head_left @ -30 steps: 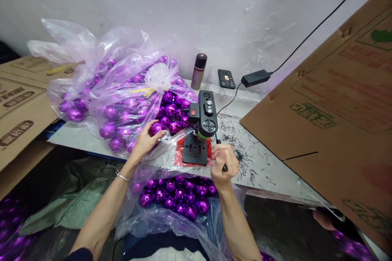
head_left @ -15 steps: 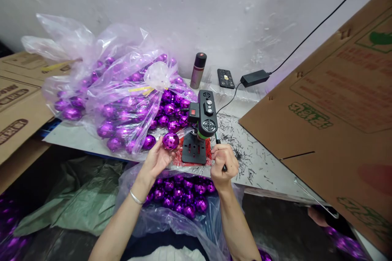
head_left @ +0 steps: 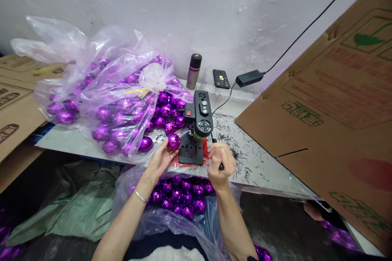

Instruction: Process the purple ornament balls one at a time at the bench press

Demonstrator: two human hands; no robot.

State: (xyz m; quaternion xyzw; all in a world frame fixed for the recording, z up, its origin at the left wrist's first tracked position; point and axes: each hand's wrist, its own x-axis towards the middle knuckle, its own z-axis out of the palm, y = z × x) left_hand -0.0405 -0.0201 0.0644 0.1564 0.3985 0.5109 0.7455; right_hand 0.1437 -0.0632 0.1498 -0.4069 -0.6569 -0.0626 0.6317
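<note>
Held in the fingers of my left hand point(head_left: 161, 159) is a shiny purple faceted ball ornament point(head_left: 173, 141), just left of a small black bench drill press point(head_left: 203, 110). Below the machine's head lies its black slotted base plate point(head_left: 190, 151), on a red sheet point(head_left: 205, 149). My right hand point(head_left: 222, 162) is wrapped in a fist around the drill press's lever handle point(head_left: 221, 166), to the right of the base. An open plastic bag point(head_left: 147, 216) of similar purple balls point(head_left: 177, 195) is below the table edge, between my forearms.
Clear bags point(head_left: 101, 65) of purple balls cover the table's left. A spray can point(head_left: 194, 71), a phone point(head_left: 221, 78) and a power adapter point(head_left: 249, 78) lie behind the drill. Dark shavings point(head_left: 228, 142) litter the tabletop point(head_left: 263, 171). Cardboard boxes flank it left point(head_left: 18, 98) and right point(head_left: 321, 122).
My left hand has moved the purple ball slightly right, closer to the drill press's base plate. My right hand keeps its hold on the lever. The whole view has shifted a little.
</note>
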